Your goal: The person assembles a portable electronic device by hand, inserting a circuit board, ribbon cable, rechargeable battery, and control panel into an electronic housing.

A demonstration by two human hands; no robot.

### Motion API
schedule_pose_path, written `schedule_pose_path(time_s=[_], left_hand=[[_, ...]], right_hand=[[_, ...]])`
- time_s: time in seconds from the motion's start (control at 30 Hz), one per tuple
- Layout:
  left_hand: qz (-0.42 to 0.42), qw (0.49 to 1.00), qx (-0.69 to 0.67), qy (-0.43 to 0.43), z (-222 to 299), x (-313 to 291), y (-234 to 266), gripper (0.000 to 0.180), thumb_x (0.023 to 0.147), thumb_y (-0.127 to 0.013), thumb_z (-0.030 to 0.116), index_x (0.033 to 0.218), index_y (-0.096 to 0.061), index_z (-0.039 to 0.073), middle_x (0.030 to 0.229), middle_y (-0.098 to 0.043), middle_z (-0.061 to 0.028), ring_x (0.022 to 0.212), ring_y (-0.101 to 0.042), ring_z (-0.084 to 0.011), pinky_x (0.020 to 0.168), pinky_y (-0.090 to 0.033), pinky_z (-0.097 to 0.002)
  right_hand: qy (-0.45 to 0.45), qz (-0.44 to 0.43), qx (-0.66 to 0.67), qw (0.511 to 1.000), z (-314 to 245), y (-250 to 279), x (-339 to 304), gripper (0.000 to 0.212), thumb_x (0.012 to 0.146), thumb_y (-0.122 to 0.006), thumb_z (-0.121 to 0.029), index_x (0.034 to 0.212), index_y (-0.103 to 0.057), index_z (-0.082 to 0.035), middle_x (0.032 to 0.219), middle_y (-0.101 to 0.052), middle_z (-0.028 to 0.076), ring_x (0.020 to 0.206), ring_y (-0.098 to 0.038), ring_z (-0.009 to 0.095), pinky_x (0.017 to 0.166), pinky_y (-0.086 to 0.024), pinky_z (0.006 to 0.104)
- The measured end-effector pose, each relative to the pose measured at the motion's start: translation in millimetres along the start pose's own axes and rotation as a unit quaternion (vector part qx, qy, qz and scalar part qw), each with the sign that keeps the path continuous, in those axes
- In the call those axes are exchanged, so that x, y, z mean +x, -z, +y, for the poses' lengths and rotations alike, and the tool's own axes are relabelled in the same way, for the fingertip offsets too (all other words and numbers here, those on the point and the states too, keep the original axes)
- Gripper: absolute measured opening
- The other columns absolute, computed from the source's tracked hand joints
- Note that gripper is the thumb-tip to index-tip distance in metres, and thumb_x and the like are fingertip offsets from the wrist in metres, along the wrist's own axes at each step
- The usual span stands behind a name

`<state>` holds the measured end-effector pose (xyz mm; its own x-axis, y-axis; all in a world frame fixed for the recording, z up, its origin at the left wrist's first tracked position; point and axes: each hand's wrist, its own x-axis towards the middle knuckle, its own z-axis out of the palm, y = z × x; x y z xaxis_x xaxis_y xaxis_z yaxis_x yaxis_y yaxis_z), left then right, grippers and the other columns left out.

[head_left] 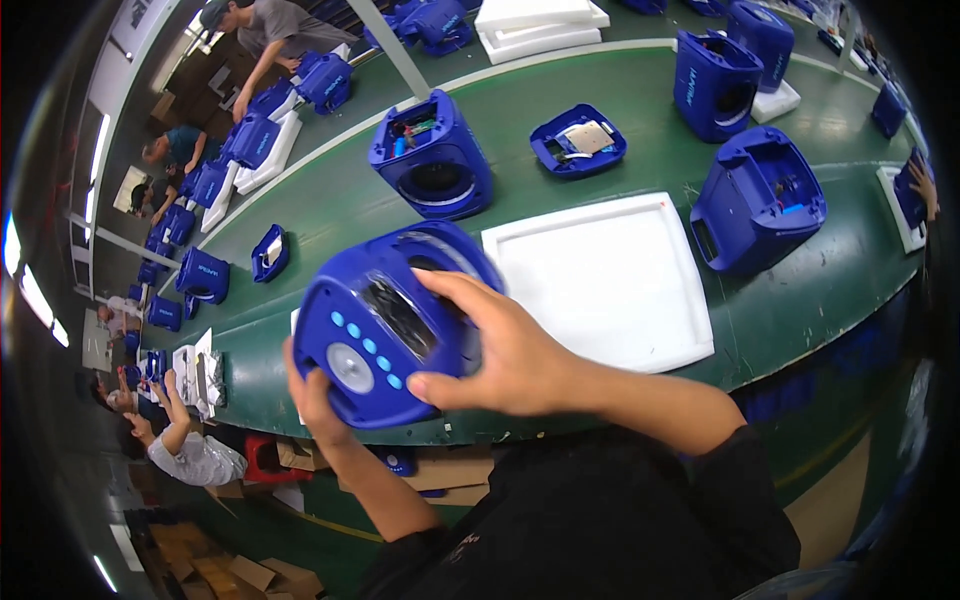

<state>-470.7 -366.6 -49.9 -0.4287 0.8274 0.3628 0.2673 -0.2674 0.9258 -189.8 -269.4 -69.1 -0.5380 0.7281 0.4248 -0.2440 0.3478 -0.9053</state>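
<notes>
Both my hands hold a blue portable speaker (390,305) tilted above the near side of the green bench. On its face toward me are a dark display window, a row of light blue buttons and a silver round knob. My left hand (318,402) grips its lower left edge, fingers partly hidden behind it. My right hand (515,350) clasps the right side, with thumb near the buttons and index finger by the display's upper corner. Just right of the speaker lies a white foam tray (610,285) on the bench.
Open-topped blue speaker housings (435,160) stand beyond, another (760,205) at the right. A blue panel (578,142) with a board lies between. A metal post (390,45) rises at the back. Other people (195,455) work at the left; another person's hand (924,185) shows far right.
</notes>
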Motion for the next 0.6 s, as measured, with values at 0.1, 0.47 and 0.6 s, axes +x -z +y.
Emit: schedule_pose_path(time_s=[0.1,0.47,0.6], left_hand=[[0.004,0.992,0.104,-0.073,-14.0,65.5,54.1,0.053,0.095,-0.054,0.011,0.145,-0.056,-0.006,0.128,-0.066,-0.0118,0.113,-0.065,-0.0194,0.101,-0.051,-0.0308],[-0.092,0.974,0.205,-0.021,-115.7,300.7,155.9,0.046,0.101,-0.053,0.01,0.146,-0.059,0.0,0.11,-0.068,-0.006,0.096,-0.063,-0.0127,0.088,-0.053,-0.0305],[-0.144,0.984,0.102,0.04,-152.2,356.8,124.5,0.049,0.107,-0.055,0.016,0.154,-0.057,0.002,0.139,-0.067,-0.0072,0.124,-0.064,-0.0199,0.111,-0.049,-0.0325]], right_hand=[[-0.032,-0.074,0.063,0.995,39.3,-19.4,74.3,0.114,0.086,-0.095,-0.043,0.166,-0.035,0.012,0.158,-0.054,0.032,0.147,-0.055,0.037,0.126,-0.042,0.0442],[-0.106,-0.078,0.331,0.934,166.0,-95.3,281.7,0.112,0.08,-0.097,-0.009,0.167,-0.031,0.016,0.157,-0.058,0.026,0.144,-0.058,0.03,0.123,-0.045,0.0389],[-0.111,-0.035,0.19,0.975,174.2,-67.4,293.9,0.104,0.083,-0.094,-0.029,0.161,-0.042,0.017,0.154,-0.062,0.028,0.136,-0.066,0.031,0.116,-0.052,0.0374]])
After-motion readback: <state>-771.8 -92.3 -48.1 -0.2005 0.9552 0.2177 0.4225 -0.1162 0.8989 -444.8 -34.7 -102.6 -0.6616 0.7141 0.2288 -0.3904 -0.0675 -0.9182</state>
